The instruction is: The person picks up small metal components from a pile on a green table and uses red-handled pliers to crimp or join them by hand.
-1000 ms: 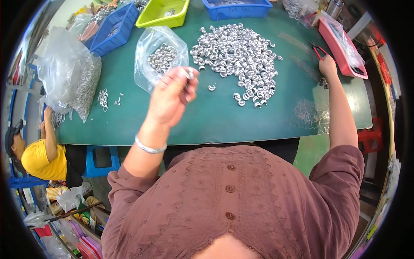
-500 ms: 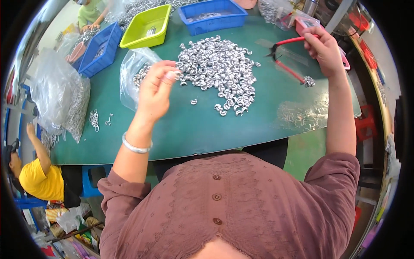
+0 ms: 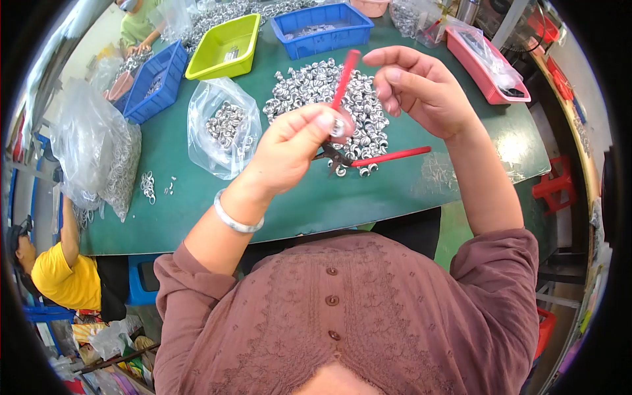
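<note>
My left hand point(image 3: 296, 141) is closed over the front of the table, its thumb and fingers pinching a small shiny silver piece point(image 3: 338, 128). Red-handled pliers point(image 3: 392, 158) are held at the same hand, with their handles spread wide: one rises past the fingertips, the other points right. Their dark jaws sit just below the fingers. My right hand point(image 3: 424, 92) hovers to the right of the upright handle, fingers curved and apart, holding nothing. Beneath both hands spreads a pile of small curved silver metal pieces point(image 3: 303, 85), partly hidden by the left hand and pliers.
Left of the pile lies an open clear bag point(image 3: 247, 141) with silver pieces. A bulging plastic bag of metal rings point(image 3: 122, 178) stands farther left. Behind are a green tray point(image 3: 224, 66), blue trays point(image 3: 322, 46) and a pink tray point(image 3: 484, 69). Two other people sit at left.
The pliers have moved from my right hand at the right side to my left hand. My left hand has come right; my right hand has moved left and opened. The clear bag shows more fully.
</note>
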Motion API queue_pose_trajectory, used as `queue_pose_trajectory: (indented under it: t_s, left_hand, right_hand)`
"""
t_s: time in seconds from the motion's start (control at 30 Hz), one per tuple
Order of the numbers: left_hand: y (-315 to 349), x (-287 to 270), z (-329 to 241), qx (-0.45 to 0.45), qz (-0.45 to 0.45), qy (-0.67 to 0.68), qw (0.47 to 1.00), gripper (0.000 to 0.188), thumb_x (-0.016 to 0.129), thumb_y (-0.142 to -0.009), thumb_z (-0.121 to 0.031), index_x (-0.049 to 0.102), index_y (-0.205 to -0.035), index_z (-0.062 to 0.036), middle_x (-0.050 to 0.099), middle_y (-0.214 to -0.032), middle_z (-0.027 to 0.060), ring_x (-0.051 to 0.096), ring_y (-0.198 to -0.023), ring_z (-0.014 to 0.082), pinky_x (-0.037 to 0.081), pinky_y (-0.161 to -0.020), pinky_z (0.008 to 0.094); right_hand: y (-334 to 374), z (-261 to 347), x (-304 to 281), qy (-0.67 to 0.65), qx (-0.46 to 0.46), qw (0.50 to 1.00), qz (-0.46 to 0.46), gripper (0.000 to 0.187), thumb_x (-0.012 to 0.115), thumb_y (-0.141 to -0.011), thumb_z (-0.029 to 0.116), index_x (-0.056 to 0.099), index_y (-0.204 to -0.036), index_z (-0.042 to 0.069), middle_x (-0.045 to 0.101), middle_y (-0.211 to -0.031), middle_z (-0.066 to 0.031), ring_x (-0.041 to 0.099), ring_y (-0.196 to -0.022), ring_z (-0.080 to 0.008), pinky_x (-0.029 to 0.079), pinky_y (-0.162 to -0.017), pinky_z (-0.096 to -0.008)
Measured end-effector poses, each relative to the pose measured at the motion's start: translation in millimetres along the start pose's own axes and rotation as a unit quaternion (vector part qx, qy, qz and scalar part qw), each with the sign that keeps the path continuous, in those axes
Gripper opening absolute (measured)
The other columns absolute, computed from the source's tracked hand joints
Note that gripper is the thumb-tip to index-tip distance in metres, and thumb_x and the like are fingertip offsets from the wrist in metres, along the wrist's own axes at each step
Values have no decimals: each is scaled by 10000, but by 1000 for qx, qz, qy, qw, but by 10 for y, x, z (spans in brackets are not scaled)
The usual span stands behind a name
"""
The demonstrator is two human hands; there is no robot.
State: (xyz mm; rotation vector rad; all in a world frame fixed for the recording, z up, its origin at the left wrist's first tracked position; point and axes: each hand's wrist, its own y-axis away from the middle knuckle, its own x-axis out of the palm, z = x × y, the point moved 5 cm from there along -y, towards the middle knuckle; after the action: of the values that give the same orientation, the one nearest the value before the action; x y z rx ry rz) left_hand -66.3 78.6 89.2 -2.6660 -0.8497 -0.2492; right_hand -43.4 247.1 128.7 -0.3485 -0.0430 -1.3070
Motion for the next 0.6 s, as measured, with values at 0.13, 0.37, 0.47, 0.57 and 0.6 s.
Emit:
queue_pose_trajectory:
  t_s: [0.13,0.37,0.47,0.57,0.6]
  left_hand:
    - [70,-164,35,39,-21,144,989,224,446,-911,-204,567,-904,-16,523,-978,103,482,-790,142,387,-797,303]
    - [181,-226,201,-6,-7,138,990,226,435,-917,-214,555,-909,-22,508,-992,98,479,-852,157,389,-819,314]
    - [240,-265,197,-30,6,106,994,230,426,-921,-217,548,-909,-23,514,-1013,98,481,-914,159,380,-840,314]
    - [301,-331,264,-77,9,52,996,220,434,-920,-222,542,-909,-31,520,-1037,94,476,-915,143,362,-868,324]
    - [322,-373,261,-77,6,53,996,220,434,-920,-222,542,-909,-31,520,-1037,94,476,-915,143,362,-868,324]
  right_hand:
    - [105,-480,-423,132,50,989,40,520,606,-717,43,452,-1212,8,539,-1052,-79,539,-791,-118,459,-713,-245]
    - [189,-822,237,-57,34,979,190,1038,794,-587,245,157,-1393,95,304,-1339,-118,464,-710,-117,425,-633,-238]
    - [73,-759,336,-142,44,970,193,1090,813,-560,275,135,-1400,121,279,-1360,-111,410,-664,-106,392,-612,-225]
    - [33,-800,470,-168,45,959,222,1164,820,-531,285,62,-1409,183,254,-1373,-145,376,-634,-105,364,-586,-217]
    - [7,-812,503,-169,48,959,223,1164,820,-531,285,62,-1409,183,254,-1373,-145,376,-634,-105,364,-586,-217]
